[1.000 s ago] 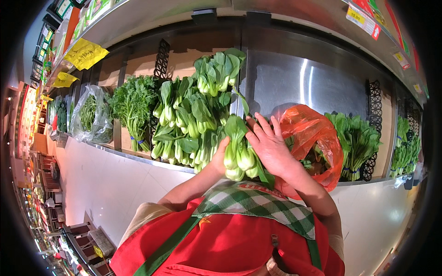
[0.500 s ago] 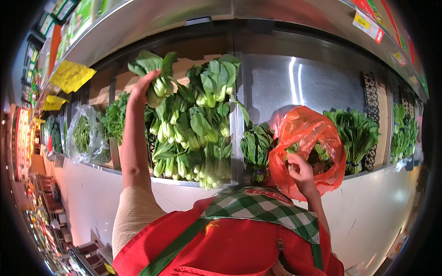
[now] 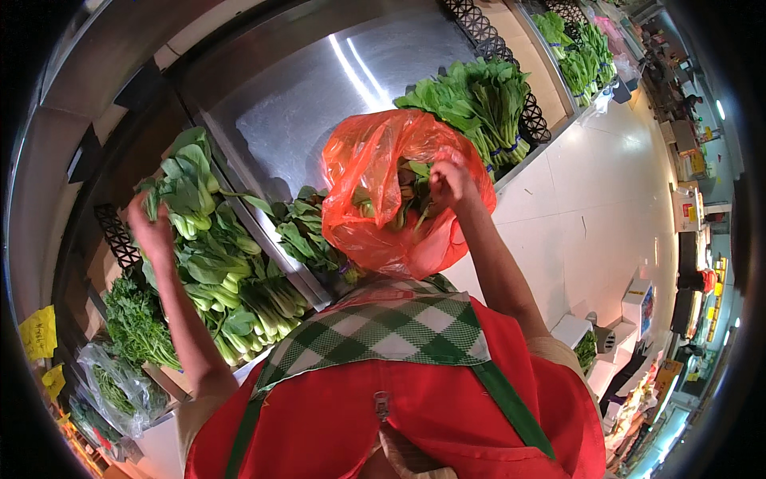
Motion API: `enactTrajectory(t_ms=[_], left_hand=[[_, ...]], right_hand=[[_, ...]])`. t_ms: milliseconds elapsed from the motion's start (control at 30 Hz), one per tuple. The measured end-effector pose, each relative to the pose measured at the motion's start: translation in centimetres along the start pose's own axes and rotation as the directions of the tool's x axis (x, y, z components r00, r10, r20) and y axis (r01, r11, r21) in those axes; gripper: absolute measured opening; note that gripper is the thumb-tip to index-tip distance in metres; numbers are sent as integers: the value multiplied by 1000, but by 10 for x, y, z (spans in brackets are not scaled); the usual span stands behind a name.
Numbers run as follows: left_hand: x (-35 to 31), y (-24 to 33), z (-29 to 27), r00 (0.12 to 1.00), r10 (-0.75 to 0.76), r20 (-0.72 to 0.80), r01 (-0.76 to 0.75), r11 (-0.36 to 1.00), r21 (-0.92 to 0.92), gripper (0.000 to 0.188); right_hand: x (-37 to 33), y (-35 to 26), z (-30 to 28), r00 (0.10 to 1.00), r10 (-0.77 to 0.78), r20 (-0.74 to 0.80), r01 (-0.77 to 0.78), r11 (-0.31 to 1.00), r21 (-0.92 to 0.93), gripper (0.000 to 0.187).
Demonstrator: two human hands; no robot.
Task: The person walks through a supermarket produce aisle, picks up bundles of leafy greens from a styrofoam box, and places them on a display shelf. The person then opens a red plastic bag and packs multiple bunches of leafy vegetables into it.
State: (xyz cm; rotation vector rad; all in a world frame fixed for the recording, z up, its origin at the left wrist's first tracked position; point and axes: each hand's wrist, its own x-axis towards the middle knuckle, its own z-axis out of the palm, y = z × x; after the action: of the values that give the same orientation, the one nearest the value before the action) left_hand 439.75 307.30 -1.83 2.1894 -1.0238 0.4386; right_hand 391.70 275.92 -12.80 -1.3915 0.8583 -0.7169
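Head view: right hand (image 3: 452, 180) fingers pinch orange bag (image 3: 375, 195); left hand (image 3: 152, 231) grips bok choy (image 3: 187, 188).

You get a bright, evenly lit view — overhead store lighting throws two white streaks of glare across the steel back panel (image 3: 319, 104). The orange plastic bag (image 3: 383, 191) glows translucent with shiny highlights. Fisheye bending curves the shelf edge (image 3: 550, 136) and floor strongly toward the rim — black vignette fills the corners. Your left hand (image 3: 152, 231) looks slightly motion-blurred; the far aisle is small and soft.
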Motion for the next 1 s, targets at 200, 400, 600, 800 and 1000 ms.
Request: enactTrajectory(t_ms=[200,400,600,800,1000], left_hand=[[-116,283,104,166,705,690,578,497,-647,44],[-58,285,167,804,208,558,23,926,-377,55],[-22,263,151,844,236,481,-12,906,-423,55],[-32,282,146,875,193,443,58,868,-493,58],[-27,275,148,884,111,454,188,805,-562,58]], right_hand=[[44,-82,-8,974,151,-167,-98,952,289,61],[37,-79,-15,984,-14,-180,-11,990,-138,66],[10,-18,2,983,-113,147,186,609,-771,37],[10,7,24,960,-275,60,97,123,-988,55],[25,-34,3,970,-232,74,225,742,-632,51]])
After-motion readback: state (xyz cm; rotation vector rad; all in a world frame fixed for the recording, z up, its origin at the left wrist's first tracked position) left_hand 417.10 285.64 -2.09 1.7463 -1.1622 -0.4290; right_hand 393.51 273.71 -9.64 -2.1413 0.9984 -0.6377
